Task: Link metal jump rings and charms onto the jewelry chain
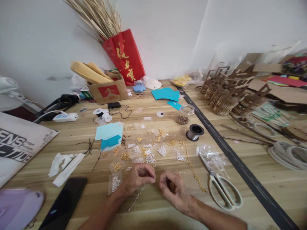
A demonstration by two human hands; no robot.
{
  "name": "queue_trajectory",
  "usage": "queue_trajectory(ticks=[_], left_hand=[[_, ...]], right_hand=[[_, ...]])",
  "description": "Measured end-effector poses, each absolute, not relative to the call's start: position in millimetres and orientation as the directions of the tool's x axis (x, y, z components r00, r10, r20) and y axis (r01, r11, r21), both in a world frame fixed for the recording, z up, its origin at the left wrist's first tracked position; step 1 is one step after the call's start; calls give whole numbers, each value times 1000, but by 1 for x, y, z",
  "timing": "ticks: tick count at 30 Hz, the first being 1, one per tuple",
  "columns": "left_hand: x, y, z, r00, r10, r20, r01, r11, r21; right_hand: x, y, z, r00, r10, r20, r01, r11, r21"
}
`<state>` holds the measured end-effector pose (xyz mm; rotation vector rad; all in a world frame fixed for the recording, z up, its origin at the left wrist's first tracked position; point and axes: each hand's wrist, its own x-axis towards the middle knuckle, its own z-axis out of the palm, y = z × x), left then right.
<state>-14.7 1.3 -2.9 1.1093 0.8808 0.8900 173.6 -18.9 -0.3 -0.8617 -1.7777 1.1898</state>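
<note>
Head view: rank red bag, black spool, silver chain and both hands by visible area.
1. Red bag
2. Left hand and right hand, too alike to rank
3. Black spool
4. Silver chain

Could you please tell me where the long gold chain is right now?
In the head view, the long gold chain lies right of centre, its lower end between the right hand and the white-handled scissors.

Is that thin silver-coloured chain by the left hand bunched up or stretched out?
Stretched out: the thin silver-coloured chain runs in a slanting line below the left hand. I cannot tell whether its upper end is held.
</note>
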Motion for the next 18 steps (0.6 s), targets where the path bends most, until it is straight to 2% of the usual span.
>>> queue_trajectory(ticks=[18], left_hand=[[-14,0,-3,421,900,-116,-91,169,981]], right_hand=[[174,-18,-8,-473,857,203,74,269,-960]])
